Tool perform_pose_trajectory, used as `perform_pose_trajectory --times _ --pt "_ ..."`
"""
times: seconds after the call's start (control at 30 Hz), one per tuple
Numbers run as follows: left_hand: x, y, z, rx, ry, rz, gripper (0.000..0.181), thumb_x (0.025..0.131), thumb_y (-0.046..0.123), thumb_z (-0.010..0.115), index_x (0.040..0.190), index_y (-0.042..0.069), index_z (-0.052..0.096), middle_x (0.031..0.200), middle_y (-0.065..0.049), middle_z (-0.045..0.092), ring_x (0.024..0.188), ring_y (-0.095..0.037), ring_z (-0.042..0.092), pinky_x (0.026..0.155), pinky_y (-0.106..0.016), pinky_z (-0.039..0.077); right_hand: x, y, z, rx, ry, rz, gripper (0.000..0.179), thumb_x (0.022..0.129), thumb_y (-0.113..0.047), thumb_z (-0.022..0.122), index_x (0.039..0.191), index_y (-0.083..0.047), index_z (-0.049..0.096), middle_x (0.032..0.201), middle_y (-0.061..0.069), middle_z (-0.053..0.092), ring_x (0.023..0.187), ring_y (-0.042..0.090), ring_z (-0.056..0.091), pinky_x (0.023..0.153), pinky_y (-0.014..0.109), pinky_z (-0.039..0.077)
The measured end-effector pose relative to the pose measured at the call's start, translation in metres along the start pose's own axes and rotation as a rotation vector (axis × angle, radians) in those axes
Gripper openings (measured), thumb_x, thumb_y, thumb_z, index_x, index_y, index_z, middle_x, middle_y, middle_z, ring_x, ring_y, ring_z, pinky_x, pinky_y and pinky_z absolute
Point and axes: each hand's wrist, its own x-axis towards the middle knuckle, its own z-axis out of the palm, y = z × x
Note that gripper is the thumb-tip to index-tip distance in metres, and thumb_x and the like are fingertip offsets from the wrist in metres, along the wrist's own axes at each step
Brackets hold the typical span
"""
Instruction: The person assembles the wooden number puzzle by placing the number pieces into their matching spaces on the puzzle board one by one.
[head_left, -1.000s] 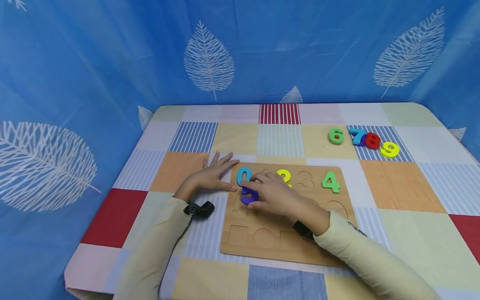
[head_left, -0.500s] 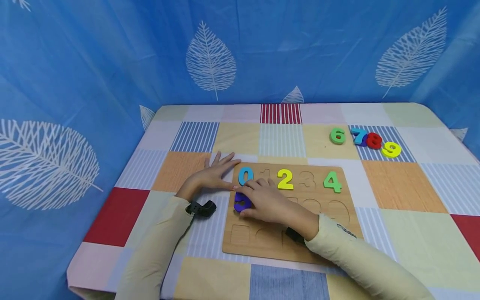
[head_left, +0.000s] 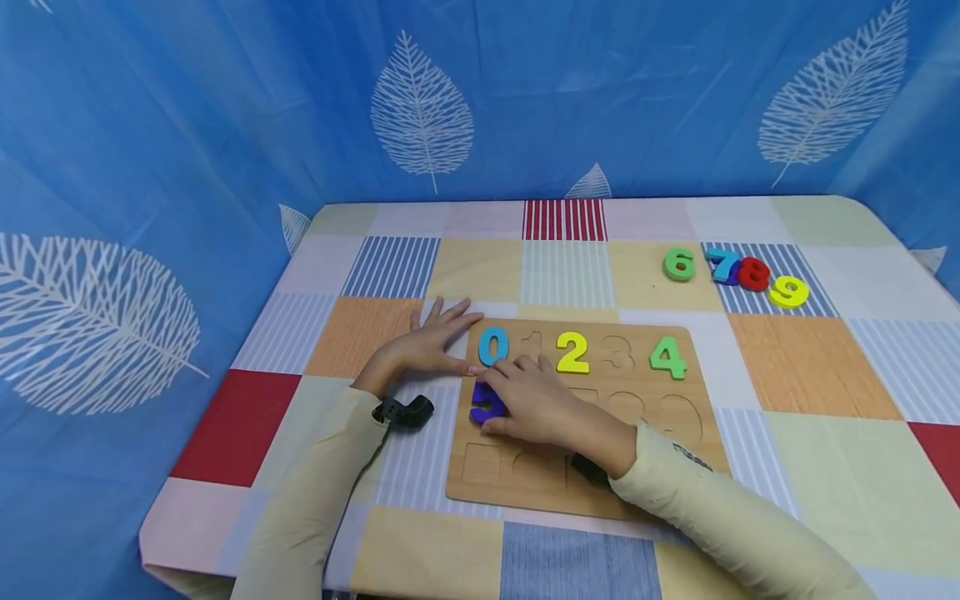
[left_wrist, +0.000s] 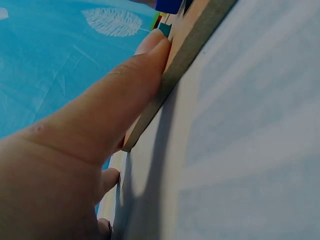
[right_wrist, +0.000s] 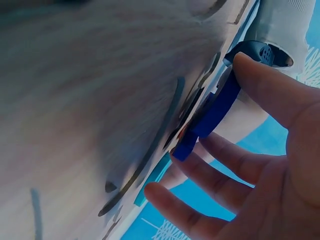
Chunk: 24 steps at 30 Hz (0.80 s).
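Observation:
A purple number 5 piece (head_left: 486, 405) is at the left of the wooden number board (head_left: 517, 492), over the second row. My right hand (head_left: 536, 404) pinches it between thumb and fingers; in the right wrist view the 5 (right_wrist: 215, 110) stands tilted, partly raised from the board. With spread, straight fingers, my left hand (head_left: 423, 348) lies at the board's upper left, its thumb (left_wrist: 145, 60) on the edge. A blue 0 (head_left: 493, 346), a yellow 2 (head_left: 573, 353) and a green 4 (head_left: 667, 358) sit in the top row.
Beyond the board at the back right lie a green 6 (head_left: 679, 265), a light blue 7 (head_left: 723, 265), a red 8 (head_left: 753, 273) and a yellow 9 (head_left: 788, 292). A dark blue piece is partly hidden between the 7 and 8. Patchwork cloth (head_left: 405, 546) covers the table.
My right hand has moved the 5 slightly left and down to the second row's left recess, uncovering the 2. In the last half second it has held nearly still. The left hand stays put.

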Motion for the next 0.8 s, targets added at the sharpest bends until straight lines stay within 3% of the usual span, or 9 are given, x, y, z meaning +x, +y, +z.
perform_pose_trajectory --times 0.5,0.8 --pt "0.0008 0.0003 -0.0001 0.002 0.008 0.018 0.089 0.076 0.054 0.065 0.147 0.028 0.016 0.155 -0.001 -0.005 0.136 -0.036 -0.023 0.099 -0.065 -0.019 0.0016 -0.0047 0.0024 -0.068 -0.032 0.060 0.074 0.079 -0.048 0.065 0.140 -0.016 0.038 0.133 0.008 0.049 0.119 0.033 0.044 0.101 0.062 0.023" --pt "0.0000 -0.0001 0.0001 0.001 0.006 0.012 0.089 0.076 0.053 0.065 0.147 0.028 0.016 0.155 -0.001 -0.005 0.136 -0.036 -0.023 0.100 -0.064 -0.020 0.0052 -0.0072 0.0048 -0.128 -0.047 0.072 0.071 0.079 -0.050 0.064 0.136 -0.014 0.043 0.131 0.008 0.049 0.116 0.031 0.046 0.101 0.061 0.025"
